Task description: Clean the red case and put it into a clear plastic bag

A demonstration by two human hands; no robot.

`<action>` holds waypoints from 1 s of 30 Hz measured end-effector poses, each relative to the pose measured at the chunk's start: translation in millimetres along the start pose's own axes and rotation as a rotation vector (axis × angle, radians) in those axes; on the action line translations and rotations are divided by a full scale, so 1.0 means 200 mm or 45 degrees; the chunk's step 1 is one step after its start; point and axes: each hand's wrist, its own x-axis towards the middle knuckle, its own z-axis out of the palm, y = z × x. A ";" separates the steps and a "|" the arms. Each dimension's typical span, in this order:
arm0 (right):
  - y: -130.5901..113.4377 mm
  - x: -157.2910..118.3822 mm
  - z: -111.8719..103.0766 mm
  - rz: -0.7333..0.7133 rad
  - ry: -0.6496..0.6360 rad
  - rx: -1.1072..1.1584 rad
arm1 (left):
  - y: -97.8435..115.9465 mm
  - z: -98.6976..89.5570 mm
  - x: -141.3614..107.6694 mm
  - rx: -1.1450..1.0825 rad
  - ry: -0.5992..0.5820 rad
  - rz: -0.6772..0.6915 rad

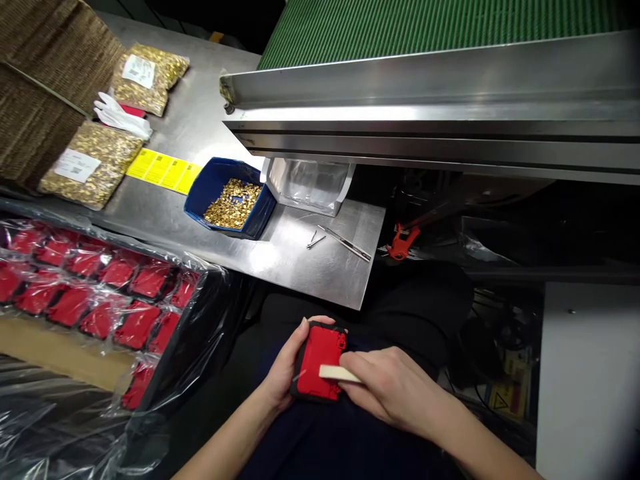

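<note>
The left hand [284, 365] is curled around a red part [320, 362], gripping its near-left edge. The right hand [387, 387], fingers closed, presses a pale stick [336, 373] flat against that part's face.

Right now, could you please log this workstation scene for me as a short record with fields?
left hand: grips the red plastic part over the lap
right hand: presses a pale flat stick onto the part's face
blue bin: on the steel table, holds small brass pieces
tweezers: lie on the table, right of the bin
bagged brass pieces: at far left, by white gloves
lined box: at left, rows of red parts
</note>
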 end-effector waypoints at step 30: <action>-0.04 0.06 -0.03 0.142 -0.028 -0.207 | 0.00 -0.01 0.04 0.033 0.114 -0.068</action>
